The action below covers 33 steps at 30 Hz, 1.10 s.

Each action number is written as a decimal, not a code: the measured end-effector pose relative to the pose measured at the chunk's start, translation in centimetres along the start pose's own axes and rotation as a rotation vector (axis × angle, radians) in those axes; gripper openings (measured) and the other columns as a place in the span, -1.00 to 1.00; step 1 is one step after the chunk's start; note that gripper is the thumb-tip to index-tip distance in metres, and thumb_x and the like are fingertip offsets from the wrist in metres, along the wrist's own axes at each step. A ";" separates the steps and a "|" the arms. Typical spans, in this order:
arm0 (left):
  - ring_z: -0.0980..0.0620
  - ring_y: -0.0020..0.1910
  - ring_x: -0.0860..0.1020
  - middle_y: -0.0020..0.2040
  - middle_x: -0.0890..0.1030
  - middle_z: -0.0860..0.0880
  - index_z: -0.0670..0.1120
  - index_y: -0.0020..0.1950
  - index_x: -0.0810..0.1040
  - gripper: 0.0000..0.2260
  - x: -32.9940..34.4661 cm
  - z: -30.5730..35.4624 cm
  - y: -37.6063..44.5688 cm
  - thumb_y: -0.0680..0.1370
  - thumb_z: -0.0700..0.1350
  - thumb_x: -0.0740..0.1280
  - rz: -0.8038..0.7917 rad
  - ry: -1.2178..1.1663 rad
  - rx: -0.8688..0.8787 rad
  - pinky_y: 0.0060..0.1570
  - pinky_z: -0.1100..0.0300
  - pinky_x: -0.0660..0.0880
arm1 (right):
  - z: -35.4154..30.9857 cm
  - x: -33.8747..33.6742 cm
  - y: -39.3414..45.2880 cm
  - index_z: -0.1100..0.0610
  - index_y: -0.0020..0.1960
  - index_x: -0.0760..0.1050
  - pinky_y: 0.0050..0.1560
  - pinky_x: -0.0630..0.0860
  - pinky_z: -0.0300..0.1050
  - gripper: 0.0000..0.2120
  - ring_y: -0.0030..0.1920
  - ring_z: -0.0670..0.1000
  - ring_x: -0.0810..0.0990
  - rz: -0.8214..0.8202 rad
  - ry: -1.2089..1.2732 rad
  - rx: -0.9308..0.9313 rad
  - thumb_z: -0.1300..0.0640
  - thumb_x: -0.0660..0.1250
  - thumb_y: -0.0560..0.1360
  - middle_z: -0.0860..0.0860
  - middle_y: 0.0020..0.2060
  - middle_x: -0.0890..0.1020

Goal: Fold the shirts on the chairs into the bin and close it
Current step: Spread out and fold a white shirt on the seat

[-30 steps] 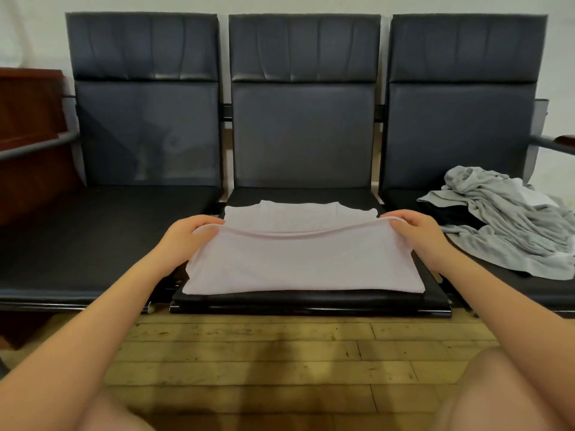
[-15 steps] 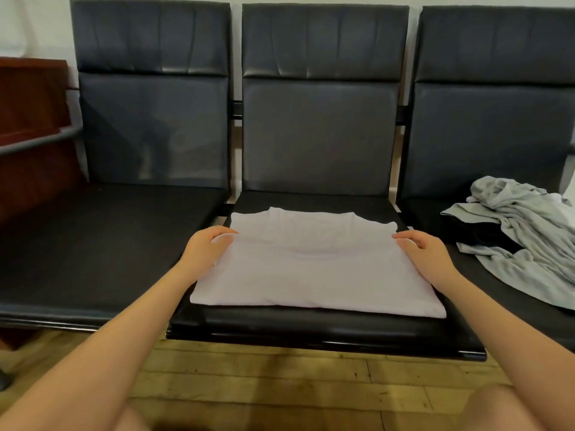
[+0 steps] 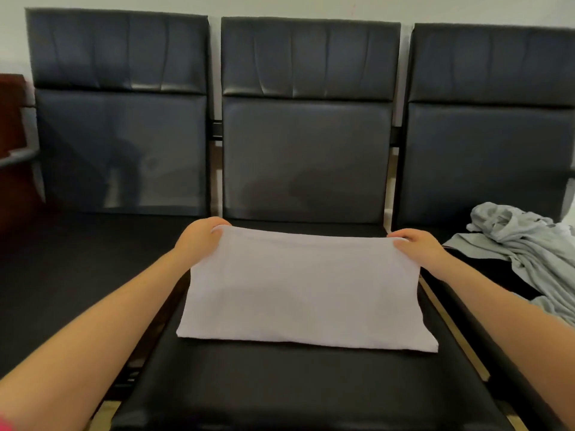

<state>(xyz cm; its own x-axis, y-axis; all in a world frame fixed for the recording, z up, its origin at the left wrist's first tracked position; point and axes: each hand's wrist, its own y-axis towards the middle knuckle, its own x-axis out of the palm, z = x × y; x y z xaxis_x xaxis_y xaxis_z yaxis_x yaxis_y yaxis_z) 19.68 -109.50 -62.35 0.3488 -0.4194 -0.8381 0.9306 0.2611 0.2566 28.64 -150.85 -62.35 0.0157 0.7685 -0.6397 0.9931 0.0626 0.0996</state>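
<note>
Nearest, the smooth black vinyl seat of the middle chair point(image 3: 298, 387) carries a soft white shirt point(image 3: 303, 290), folded into a flat rectangle. At its ten o'clock corner the left hand point(image 3: 199, 241) pinches the cloth; at two o'clock the right hand point(image 3: 415, 248) grips the other far corner, thumb on top. Toward three o'clock a crumpled grey shirt point(image 3: 525, 250) lies heaped, perhaps over something dark. Beyond stand padded, creased backrests.

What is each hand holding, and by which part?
Both hold the folded white shirt: left hand at its far left corner, right hand at its far right corner.
</note>
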 end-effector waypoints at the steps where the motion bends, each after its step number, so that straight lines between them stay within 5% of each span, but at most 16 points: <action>1: -0.07 0.09 0.53 0.10 0.60 -0.08 -0.06 0.19 0.56 -0.78 0.3 -0.2 0.9 0.61 -0.19 0.21 -0.008 0.016 -0.016 0.07 0.13 0.42 | 0.2 0.3 0.8 0.13 0.20 0.56 0.13 0.48 -0.02 -0.77 0.10 0.06 0.55 -0.003 -0.031 -0.014 0.19 0.30 0.55 0.07 0.08 0.59; 4: -0.07 0.09 0.53 0.09 0.58 -0.06 -0.04 0.22 0.54 -0.77 1.5 -1.1 2.7 0.60 -0.18 0.23 -0.063 0.128 -0.055 0.09 0.11 0.45 | 1.2 1.6 2.7 0.19 0.22 0.55 0.22 0.43 -0.01 -0.75 0.17 0.13 0.55 -0.018 -0.226 -0.059 0.24 0.31 0.55 0.13 0.13 0.60; 8: -0.05 0.05 0.54 0.11 0.55 -0.03 0.05 0.24 0.50 -0.73 3.0 -2.4 3.1 0.55 -0.11 0.31 -0.225 0.446 -0.071 0.08 0.02 0.54 | 3.4 3.8 4.2 0.11 0.24 0.53 0.22 0.40 -0.07 -0.72 0.22 0.11 0.51 0.054 -0.191 0.034 0.28 0.21 0.58 0.11 0.23 0.56; 14: -0.09 0.26 0.40 0.33 0.39 -0.09 0.04 0.44 0.34 -0.59 4.5 -2.9 2.4 0.60 -0.19 0.22 -0.050 0.528 -0.094 0.17 0.03 0.45 | 4.4 4.5 3.7 0.14 0.40 0.38 0.18 0.45 -0.03 -0.62 0.08 0.09 0.55 0.209 -0.122 0.087 0.19 0.26 0.59 0.16 0.19 0.54; 18: -0.06 0.28 0.37 0.32 0.41 -0.05 0.04 0.43 0.36 -0.63 4.8 -1.2 0.1 0.62 -0.14 0.17 0.044 0.514 -0.001 0.23 0.04 0.37 | 3.6 3.6 1.0 0.17 0.46 0.31 0.27 0.41 0.00 -0.56 0.24 0.14 0.51 0.223 -0.024 0.155 0.14 0.25 0.60 0.16 0.26 0.52; 22: -0.01 0.26 0.40 0.31 0.44 -0.01 0.04 0.37 0.44 -0.69 5.3 2.2 -3.8 0.64 -0.08 0.15 0.093 0.327 0.159 0.23 0.09 0.37 | 3.0 3.5 -2.5 0.17 0.48 0.27 0.15 0.42 -0.07 -0.49 0.16 0.12 0.54 0.149 -0.159 0.137 0.10 0.28 0.58 0.15 0.13 0.58; 26: -0.03 0.32 0.37 0.34 0.42 -0.01 0.07 0.34 0.47 -0.71 6.2 4.9 -7.6 0.63 -0.01 0.17 -0.052 0.197 0.180 0.25 0.09 0.33 | 2.3 4.0 -5.9 0.16 0.47 0.29 -0.01 0.47 -0.16 -0.46 0.19 0.13 0.52 0.046 -0.309 0.103 0.05 0.33 0.54 0.16 0.27 0.50; 29: -0.06 0.35 0.34 0.39 0.35 -0.04 0.08 0.40 0.39 -0.65 7.0 5.4 -10.1 0.62 0.08 0.15 -0.209 0.248 0.162 0.30 0.06 0.31 | 1.4 4.3 -7.9 0.13 0.48 0.26 0.20 0.41 -0.08 -0.44 0.30 0.14 0.45 -0.015 -0.417 0.076 0.04 0.33 0.54 0.15 0.35 0.42; 33: -0.10 0.36 0.33 0.43 0.31 -0.08 0.06 0.45 0.34 -0.60 6.7 5.1 -12.2 0.63 0.10 0.14 -0.231 0.282 0.192 0.33 0.05 0.27 | 1.7 5.0 -9.7 0.15 0.42 0.36 0.25 0.33 -0.12 -0.57 0.29 0.14 0.45 0.034 -0.309 0.008 0.16 0.29 0.56 0.15 0.32 0.46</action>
<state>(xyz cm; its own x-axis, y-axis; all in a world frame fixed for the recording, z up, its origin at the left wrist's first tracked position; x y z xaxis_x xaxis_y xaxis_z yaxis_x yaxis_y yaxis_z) 11.25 -119.91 -68.65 0.1093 -0.1865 -0.9764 0.9939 0.0099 0.1094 19.30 -148.70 -67.79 0.0824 0.5399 -0.8377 0.9922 0.0342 0.1197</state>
